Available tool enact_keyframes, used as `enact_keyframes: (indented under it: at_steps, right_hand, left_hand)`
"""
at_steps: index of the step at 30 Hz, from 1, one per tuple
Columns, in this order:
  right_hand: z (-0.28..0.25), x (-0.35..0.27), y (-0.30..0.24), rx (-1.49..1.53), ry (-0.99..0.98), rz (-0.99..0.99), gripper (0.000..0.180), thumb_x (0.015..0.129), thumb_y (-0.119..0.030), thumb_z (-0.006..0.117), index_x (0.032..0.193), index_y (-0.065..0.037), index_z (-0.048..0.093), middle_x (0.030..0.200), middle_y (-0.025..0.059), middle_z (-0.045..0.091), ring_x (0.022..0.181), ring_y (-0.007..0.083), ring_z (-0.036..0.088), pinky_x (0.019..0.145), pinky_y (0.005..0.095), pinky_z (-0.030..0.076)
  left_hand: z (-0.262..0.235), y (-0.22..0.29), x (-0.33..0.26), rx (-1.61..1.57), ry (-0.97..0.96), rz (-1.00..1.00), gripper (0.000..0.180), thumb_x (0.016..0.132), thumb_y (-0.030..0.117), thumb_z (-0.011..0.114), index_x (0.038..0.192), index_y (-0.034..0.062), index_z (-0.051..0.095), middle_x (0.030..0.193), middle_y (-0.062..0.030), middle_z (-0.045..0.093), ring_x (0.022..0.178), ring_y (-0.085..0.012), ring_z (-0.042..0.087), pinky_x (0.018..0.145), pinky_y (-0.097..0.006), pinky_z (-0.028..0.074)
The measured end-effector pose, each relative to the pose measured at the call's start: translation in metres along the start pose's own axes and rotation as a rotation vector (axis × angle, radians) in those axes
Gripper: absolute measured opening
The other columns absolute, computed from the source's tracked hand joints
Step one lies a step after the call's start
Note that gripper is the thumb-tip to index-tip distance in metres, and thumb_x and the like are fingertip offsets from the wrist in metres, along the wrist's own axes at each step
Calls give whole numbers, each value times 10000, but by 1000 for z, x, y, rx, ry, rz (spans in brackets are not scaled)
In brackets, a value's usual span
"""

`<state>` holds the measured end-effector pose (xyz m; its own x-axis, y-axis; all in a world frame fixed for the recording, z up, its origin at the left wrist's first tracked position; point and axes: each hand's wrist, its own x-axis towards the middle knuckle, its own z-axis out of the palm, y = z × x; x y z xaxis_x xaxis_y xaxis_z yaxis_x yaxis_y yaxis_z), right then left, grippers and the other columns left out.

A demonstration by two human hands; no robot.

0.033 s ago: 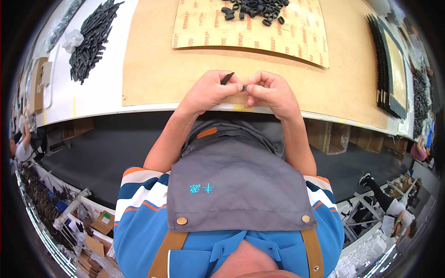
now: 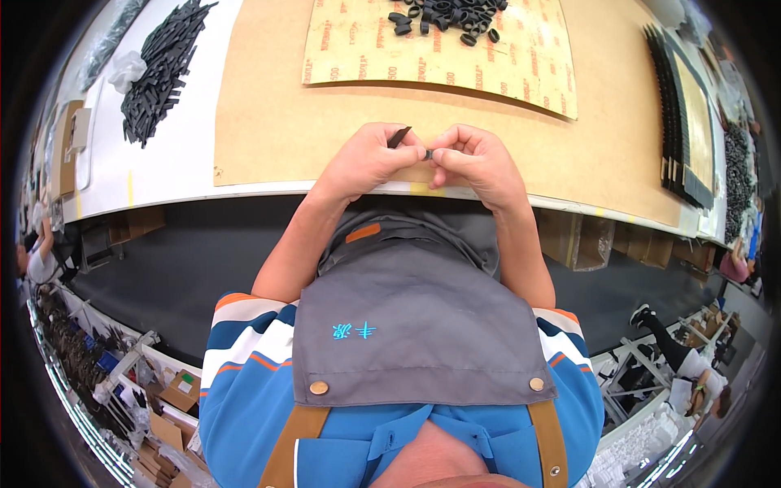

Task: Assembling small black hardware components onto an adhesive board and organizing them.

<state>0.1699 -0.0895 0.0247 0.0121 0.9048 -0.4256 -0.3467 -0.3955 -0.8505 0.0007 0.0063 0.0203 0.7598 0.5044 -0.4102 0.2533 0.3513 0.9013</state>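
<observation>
Both my hands are close together above the near edge of the table. My left hand [image 2: 370, 161] is closed around a flat black strip [image 2: 399, 137], one end of which sticks up past the fingers. Between the thumbs and fingertips a small dark piece [image 2: 429, 154] shows. My right hand [image 2: 482, 163] pinches this piece from the right. Whether it is the other end of the strip or a separate part, I cannot tell, since the fingers cover most of it.
Several black rings [image 2: 468, 16] lie on a yellow printed sheet [image 2: 439, 69] ahead, over a brown board [image 2: 268, 138]. A heap of black strips [image 2: 163, 77] is at the far left. Black strips stand in a row [image 2: 674, 122] at the right. Cardboard boxes [image 2: 561, 237] sit below the tabletop.
</observation>
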Motion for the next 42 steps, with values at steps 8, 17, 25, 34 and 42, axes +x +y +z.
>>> enact_keyframes:
  at_steps: [8, 17, 25, 34, 42]
  right_hand:
    - [-18, -4, 5, 88, -93, -102, 208, 849, -6, 561, 1047, 57, 554, 879, 112, 643, 846, 155, 639, 804, 262, 510]
    - [-35, 1, 13, 187, -222, -79, 237, 876, -16, 555, 1098, 66, 553, 918, 155, 652, 881, 199, 655, 823, 277, 527]
    - [-25, -1, 0, 61, -136, -8, 146, 857, -24, 582, 983, 49, 588, 888, 139, 644, 802, 190, 662, 736, 275, 550]
    - [-13, 2, 2, -10, -20, -16, 79, 832, -42, 620, 864, 3, 563, 780, 96, 642, 704, 137, 649, 674, 236, 531]
    - [-13, 4, 4, -14, 2, -40, 86, 823, -31, 622, 851, -3, 546, 754, 62, 614, 676, 115, 626, 663, 230, 511]
  left_hand:
    - [4, 0, 4, 61, 66, 27, 129, 831, 167, 607, 762, 58, 608, 531, 87, 410, 434, -4, 295, 397, -205, 210]
    - [4, 2, 3, 83, 63, 8, 121, 823, 167, 612, 761, 65, 606, 540, 84, 416, 439, -5, 301, 400, -204, 217]
    - [6, -4, 5, 158, 86, 7, 136, 820, 191, 616, 749, 75, 604, 587, 81, 452, 481, -3, 343, 418, -194, 254]
    - [7, -2, 7, 173, 87, -13, 142, 820, 189, 608, 733, 77, 590, 590, 82, 442, 487, -2, 342, 419, -194, 253]
    - [7, -4, 8, 184, 88, 7, 145, 814, 191, 610, 727, 77, 589, 591, 80, 445, 488, -4, 345, 419, -197, 259]
